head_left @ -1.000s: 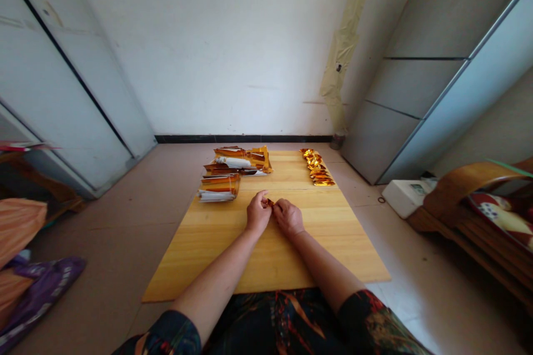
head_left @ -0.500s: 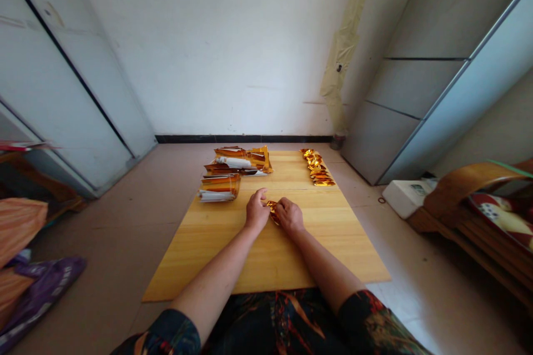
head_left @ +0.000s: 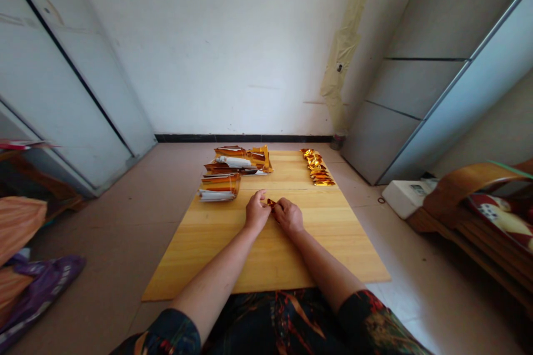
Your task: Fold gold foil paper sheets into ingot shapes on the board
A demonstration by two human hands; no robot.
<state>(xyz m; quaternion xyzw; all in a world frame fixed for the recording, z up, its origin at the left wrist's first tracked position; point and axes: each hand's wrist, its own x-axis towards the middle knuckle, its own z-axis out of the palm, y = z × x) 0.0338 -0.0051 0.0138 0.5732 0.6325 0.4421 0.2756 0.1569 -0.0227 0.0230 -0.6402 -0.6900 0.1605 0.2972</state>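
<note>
Between my hands, over the middle of the wooden board (head_left: 266,255), is a small piece of shiny gold foil paper (head_left: 271,203). My left hand (head_left: 257,212) pinches it from the left, and my right hand (head_left: 288,215) grips its right side with curled fingers. Most of the foil is hidden by my fingers, so its exact shape cannot be made out. A row of folded gold foil pieces (head_left: 317,168) lies at the board's far right. Stacks of flat gold foil sheets (head_left: 220,187) with white undersides lie at the far left.
Beyond the board stands a white wall (head_left: 233,55). A grey refrigerator (head_left: 416,83) is at the right, with a white box (head_left: 403,198) and a wooden chair (head_left: 462,199) near it. Purple and orange bags (head_left: 45,288) lie on the floor at left.
The foil between my hands has turned or been folded; less of it shows now, and the part below my fingers has gone from sight. Both hands stay nearly in place.
</note>
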